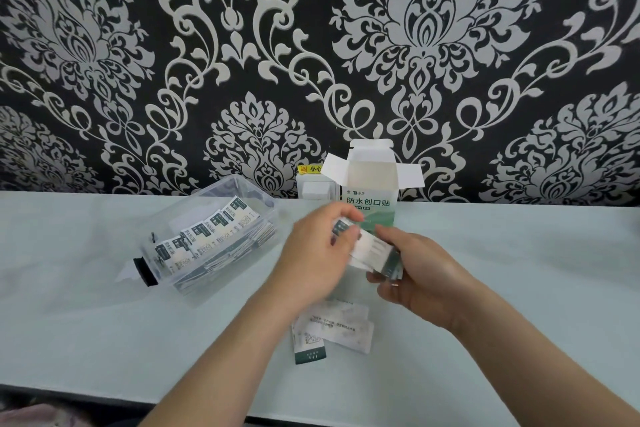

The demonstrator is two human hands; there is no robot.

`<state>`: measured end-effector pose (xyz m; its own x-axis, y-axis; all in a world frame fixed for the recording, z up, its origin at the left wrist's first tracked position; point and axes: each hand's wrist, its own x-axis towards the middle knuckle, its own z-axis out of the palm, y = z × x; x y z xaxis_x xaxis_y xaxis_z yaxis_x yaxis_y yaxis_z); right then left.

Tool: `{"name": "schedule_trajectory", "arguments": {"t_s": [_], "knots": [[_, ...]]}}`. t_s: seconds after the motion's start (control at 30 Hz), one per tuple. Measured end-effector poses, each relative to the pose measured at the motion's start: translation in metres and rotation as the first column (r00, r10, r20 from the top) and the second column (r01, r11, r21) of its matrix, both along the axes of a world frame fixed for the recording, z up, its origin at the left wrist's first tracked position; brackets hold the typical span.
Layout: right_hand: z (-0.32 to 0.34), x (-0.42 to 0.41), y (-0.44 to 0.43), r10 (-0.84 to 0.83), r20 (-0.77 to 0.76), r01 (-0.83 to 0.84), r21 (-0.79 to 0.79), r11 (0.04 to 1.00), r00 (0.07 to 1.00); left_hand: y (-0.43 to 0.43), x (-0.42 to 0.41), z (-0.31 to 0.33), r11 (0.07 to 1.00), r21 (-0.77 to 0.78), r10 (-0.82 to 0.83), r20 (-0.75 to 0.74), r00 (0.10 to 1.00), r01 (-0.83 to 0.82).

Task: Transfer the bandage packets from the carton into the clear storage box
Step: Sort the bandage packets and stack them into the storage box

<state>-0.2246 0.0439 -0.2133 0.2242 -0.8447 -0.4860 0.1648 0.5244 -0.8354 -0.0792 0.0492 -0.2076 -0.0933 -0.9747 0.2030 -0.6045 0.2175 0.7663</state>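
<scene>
A white and green carton (372,191) stands upright at the back of the table with its top flaps open. To its left, the clear storage box (180,218) holds several white and green bandage packets (207,236) in overlapping rows. In front of the carton both hands hold a stack of packets (372,248) above the table. My left hand (315,253) pinches the stack's upper left end. My right hand (422,281) grips its lower right end from below.
A folded paper leaflet (341,324) and a loose green-edged packet (308,347) lie on the pale table (104,340) near the front edge. A white wall socket with a yellow sticker (315,184) sits behind the carton. The box has a black latch (145,270).
</scene>
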Motion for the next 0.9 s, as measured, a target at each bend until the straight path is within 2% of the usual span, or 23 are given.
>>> {"name": "schedule_trajectory", "arguments": {"t_s": [0.1,0.13,0.2,0.27,0.3,0.4,0.47,0.57,0.63,0.7,0.77,0.83,0.9], "knots": [[-0.004,0.009,0.002,-0.112,-0.062,0.112,-0.015,0.994,0.992,0.006,-0.022,-0.015,0.987,-0.16,0.018,0.142,0.99,0.005],[-0.004,0.01,0.002,-0.137,-0.057,0.137,-0.013,0.991,0.989,0.007,-0.024,-0.016,0.979,-0.205,0.042,0.14,0.989,-0.012],[-0.003,0.01,0.003,-0.154,-0.023,0.154,-0.004,0.988,0.988,0.005,-0.024,-0.015,0.964,-0.263,0.048,0.042,0.998,-0.035],[-0.001,0.01,0.004,-0.135,0.028,0.134,0.01,0.991,0.99,0.006,-0.022,-0.009,0.95,-0.311,-0.016,-0.108,0.994,-0.019],[-0.001,0.011,0.005,-0.125,0.056,0.124,0.026,0.992,0.991,0.008,-0.022,-0.006,0.932,-0.363,-0.057,-0.135,0.989,0.004],[0.001,0.016,0.01,-0.067,0.13,0.057,0.079,0.995,0.989,0.009,-0.019,-0.001,0.854,-0.515,-0.119,-0.065,0.991,0.069],[0.002,0.018,0.011,-0.012,0.167,-0.003,0.094,0.996,0.986,0.004,-0.012,0.0,0.84,-0.54,-0.074,-0.013,0.997,0.055],[-0.001,0.019,0.011,0.085,0.158,-0.088,0.014,0.996,0.984,-0.005,-0.002,0.002,0.899,-0.427,0.054,-0.112,0.992,-0.098],[-0.002,0.02,0.013,0.157,0.074,-0.149,-0.106,0.983,0.985,-0.01,0.005,0.002,0.94,-0.301,0.113,-0.164,0.98,-0.158],[-0.002,0.018,0.012,0.222,-0.024,-0.223,-0.208,0.952,0.975,-0.015,0.011,0.001,0.975,-0.17,0.131,-0.073,0.989,-0.142],[0.0,0.014,0.011,0.331,-0.068,-0.338,-0.243,0.909,0.941,-0.018,0.014,0.002,0.99,-0.054,0.127,-0.005,0.992,-0.127],[0.002,0.01,0.01,0.434,-0.11,-0.447,-0.249,0.859,0.894,-0.018,0.014,0.0,0.991,0.005,0.137,0.009,0.991,-0.137],[0.003,0.007,0.01,0.469,-0.112,-0.482,-0.253,0.839,0.876,-0.016,0.009,-0.001,0.985,0.027,0.168,0.028,0.985,-0.169]]}}
